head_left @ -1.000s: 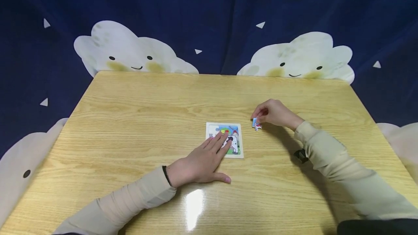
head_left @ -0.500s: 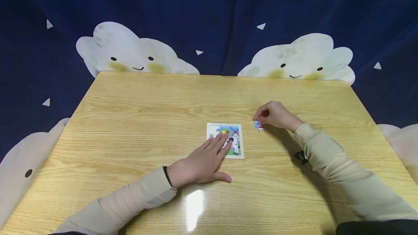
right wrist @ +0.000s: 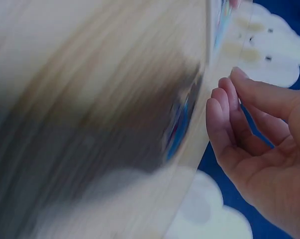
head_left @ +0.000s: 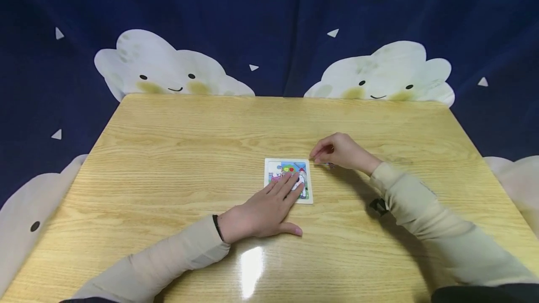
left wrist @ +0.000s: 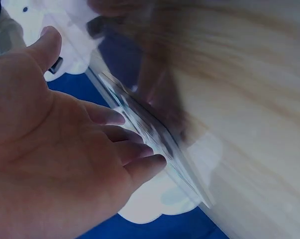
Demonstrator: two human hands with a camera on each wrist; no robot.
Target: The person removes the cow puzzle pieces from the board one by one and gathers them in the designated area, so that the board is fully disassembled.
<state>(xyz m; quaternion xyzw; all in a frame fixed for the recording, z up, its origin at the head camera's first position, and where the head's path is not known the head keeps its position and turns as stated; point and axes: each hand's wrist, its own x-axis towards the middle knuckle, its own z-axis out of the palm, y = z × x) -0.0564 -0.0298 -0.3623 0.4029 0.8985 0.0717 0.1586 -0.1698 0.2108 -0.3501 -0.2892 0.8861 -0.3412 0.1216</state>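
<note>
Flat on the table lies a small square jigsaw puzzle (head_left: 309, 186) with a pale border and a cow picture; its upper-left part is bare white. My left hand (head_left: 265, 209) rests on it with straight spread fingers, covering the lower part. Just right of the puzzle, my right hand (head_left: 341, 151) hovers with thumb and fingertips together near the puzzle's upper right corner. I cannot tell whether a puzzle piece is pinched there. Partly behind that hand, a colourful puzzle piece (head_left: 330, 165) lies on the table, showing blue in the right wrist view.
The wooden table (head_left: 189, 130) carries a bright light reflection near its front. A dark blue cloth (head_left: 278, 22) with smiling white clouds hangs behind the table's far edge.
My right hand stays by the puzzle piece at first, then shifts left toward the puzzle, with a piece staying on the table behind it. My left hand stays on the puzzle.
</note>
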